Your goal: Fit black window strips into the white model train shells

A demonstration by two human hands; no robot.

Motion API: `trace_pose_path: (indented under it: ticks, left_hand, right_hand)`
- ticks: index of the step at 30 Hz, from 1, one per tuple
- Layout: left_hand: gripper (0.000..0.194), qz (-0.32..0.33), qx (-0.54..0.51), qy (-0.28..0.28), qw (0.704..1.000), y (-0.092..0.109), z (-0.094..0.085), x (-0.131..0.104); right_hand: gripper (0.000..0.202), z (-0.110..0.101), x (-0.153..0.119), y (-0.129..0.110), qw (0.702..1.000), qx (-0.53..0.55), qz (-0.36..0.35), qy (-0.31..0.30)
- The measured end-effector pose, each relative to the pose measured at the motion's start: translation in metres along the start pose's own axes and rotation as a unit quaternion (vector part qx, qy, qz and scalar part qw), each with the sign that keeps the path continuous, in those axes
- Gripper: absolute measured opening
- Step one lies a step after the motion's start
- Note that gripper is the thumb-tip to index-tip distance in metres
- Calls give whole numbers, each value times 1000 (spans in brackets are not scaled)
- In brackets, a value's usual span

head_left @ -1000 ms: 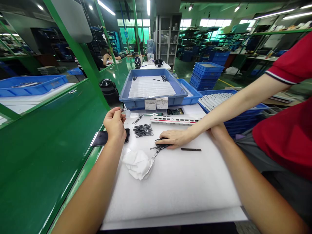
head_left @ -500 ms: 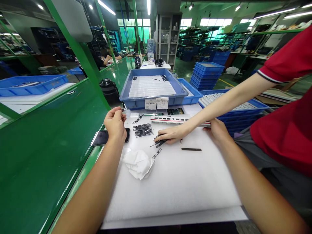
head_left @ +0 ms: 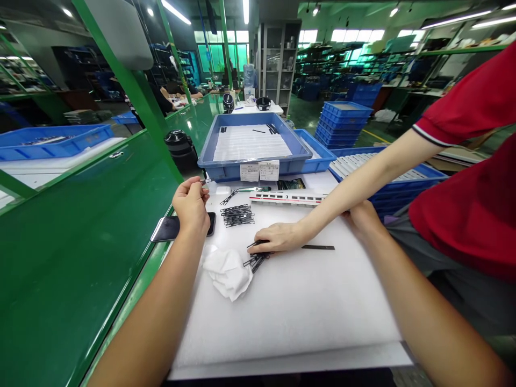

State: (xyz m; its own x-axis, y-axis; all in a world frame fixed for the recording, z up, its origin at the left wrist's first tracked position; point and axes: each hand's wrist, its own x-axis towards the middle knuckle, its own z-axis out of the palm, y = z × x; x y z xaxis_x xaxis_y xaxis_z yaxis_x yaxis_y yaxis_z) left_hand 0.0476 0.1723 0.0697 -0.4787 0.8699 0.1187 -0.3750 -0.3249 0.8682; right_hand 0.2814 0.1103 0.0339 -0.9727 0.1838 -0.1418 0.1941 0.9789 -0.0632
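Note:
My left hand [head_left: 191, 203] is closed in a pinch on a small thin dark strip [head_left: 206, 181], above the phone [head_left: 166, 229]. My right hand [head_left: 363, 216] is closed round the right end of a white model train car [head_left: 282, 198] with a red stripe and dark windows; a co-worker's forearm hides part of the grip. The co-worker's hand [head_left: 278, 238] rests on a bunch of black window-frame strips [head_left: 258, 260]. A pile of similar black frames [head_left: 237, 215] lies left of it. Nearer me is a crumpled white cloth or tissue [head_left: 228, 273].
A large blue tray [head_left: 223, 171] with white parts stands at the back. More blue trays [head_left: 350, 123] are to the right. A black bottle [head_left: 180, 151] stands by the green post. The co-worker's red sleeve [head_left: 455, 121] and arm reach across from the right. A dark flat bar [head_left: 322, 248] lies on the table.
The co-worker's hand has moved toward me, dragging the loose black frames beside the white cloth. Their forearm now covers more of the train car's right end. My hands have barely moved.

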Motion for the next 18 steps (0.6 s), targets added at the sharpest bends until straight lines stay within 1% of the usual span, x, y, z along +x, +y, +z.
trace_pose_path:
  ticks: [3, 6, 9, 12, 15, 18]
  left_hand:
    - [22, 0, 2, 2, 1000, 0, 0, 0]
    - [23, 0, 2, 2, 1000, 0, -1, 0]
    - [23, 0, 0, -1, 1000, 0, -1, 0]
    - [23, 0, -2, -1, 1000, 0, -1, -1]
    - [23, 0, -3, 0, 1000, 0, -1, 0]
    - [23, 0, -1, -1, 1000, -1, -1, 0]
  right_hand:
    - [49, 4, 2, -3, 1000, -13, 6, 1]
    - [46, 4, 5, -2, 1000, 8, -2, -1]
    - [47, -3, 7, 5, 998, 62, -13, -5]
    - [47, -15, 3, 20, 989, 146, -10, -4]
    - [39, -31, -9, 36, 971, 240, 23, 7]
    - [28, -42, -29, 44, 945, 306, 104, 45]
